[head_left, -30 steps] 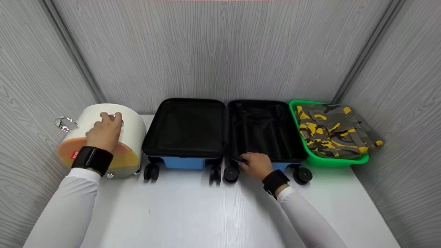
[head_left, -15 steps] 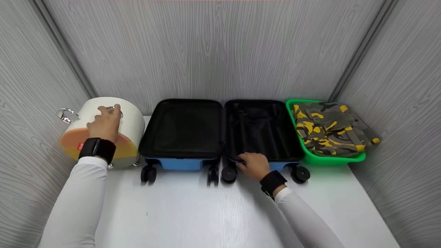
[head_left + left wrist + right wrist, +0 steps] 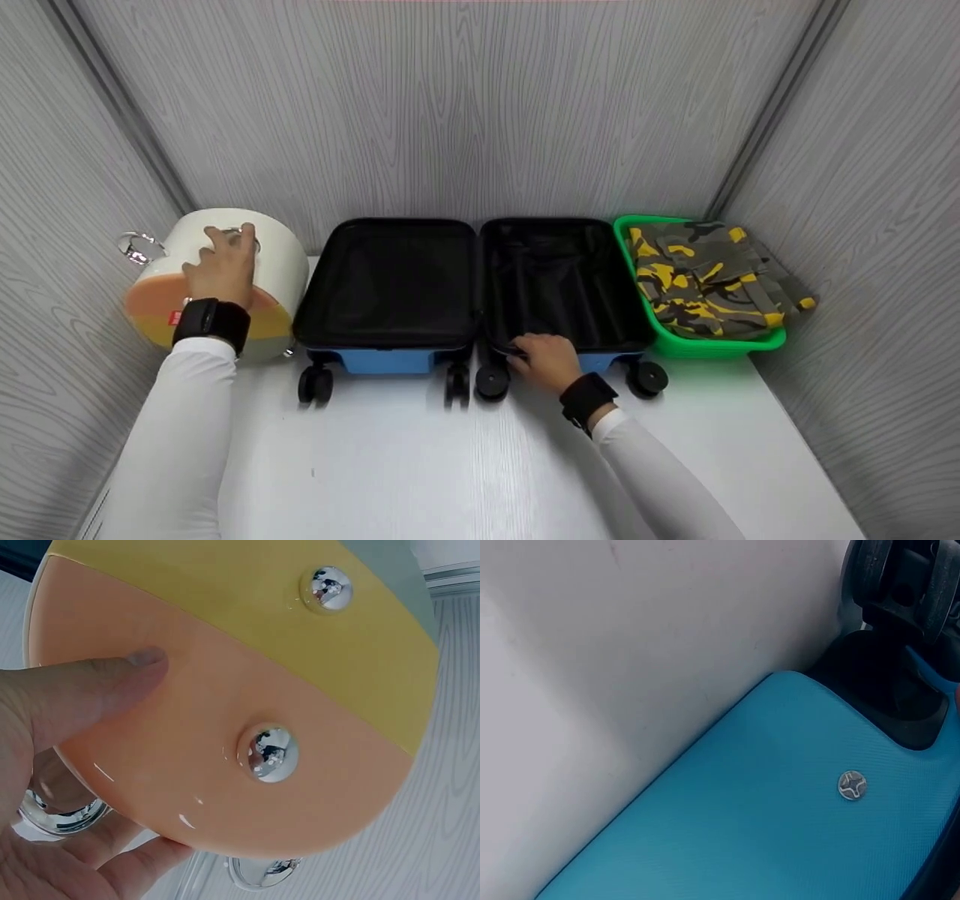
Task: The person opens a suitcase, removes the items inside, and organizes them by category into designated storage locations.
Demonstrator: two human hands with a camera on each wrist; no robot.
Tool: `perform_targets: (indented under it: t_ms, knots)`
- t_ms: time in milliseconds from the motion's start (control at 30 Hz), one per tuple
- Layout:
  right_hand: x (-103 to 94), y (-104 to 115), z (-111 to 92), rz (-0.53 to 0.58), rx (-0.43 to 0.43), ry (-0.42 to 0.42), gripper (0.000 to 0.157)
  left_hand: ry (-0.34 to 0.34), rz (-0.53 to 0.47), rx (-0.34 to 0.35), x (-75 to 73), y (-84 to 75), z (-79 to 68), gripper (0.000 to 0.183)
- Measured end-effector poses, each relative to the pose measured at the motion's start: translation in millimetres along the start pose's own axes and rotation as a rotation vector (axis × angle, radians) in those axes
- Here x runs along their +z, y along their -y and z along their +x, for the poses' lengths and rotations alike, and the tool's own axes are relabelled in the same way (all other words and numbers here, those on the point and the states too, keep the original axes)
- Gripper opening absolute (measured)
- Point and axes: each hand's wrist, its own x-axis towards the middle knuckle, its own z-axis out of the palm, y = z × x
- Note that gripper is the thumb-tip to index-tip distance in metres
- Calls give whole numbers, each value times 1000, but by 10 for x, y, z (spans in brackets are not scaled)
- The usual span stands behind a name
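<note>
On the left, a white drum-shaped container [image 3: 283, 247] has a glossy orange, yellow and grey face [image 3: 157, 622], chrome knobs [image 3: 271, 754] and a chrome ring handle [image 3: 141, 247]. My left hand [image 3: 220, 270] grips it, thumb on the orange part and fingers over the white side. In the middle lies a blue suitcase [image 3: 386, 361], spread flat with both black-lined halves facing up. My right hand [image 3: 546, 360] pinches the front rim of its right half beside a black wheel [image 3: 493, 382]. The right wrist view shows mostly the blue shell [image 3: 735, 795] and a sliver of finger.
Right of the suitcase stands a green basket [image 3: 712, 347] holding folded camouflage clothing [image 3: 697, 277], part of which hangs over the right side. Grey wood-grain panels [image 3: 420, 112] enclose the back and sides of the white table [image 3: 405, 465].
The view has shifted a little to the right. The container in my left hand has moved slightly back and tilted. My right hand keeps its hold on the suitcase rim.
</note>
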Motion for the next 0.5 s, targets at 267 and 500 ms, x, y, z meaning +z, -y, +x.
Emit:
perform_targets:
  t_ms: [267, 500]
  knots:
    - [-16, 4, 14, -19, -8, -22, 18, -35, -76, 2, 98, -57, -102, 108]
    - [19, -16, -28, -19, -17, -39, 22, -135, -186, 50, 366, -371, -342, 82]
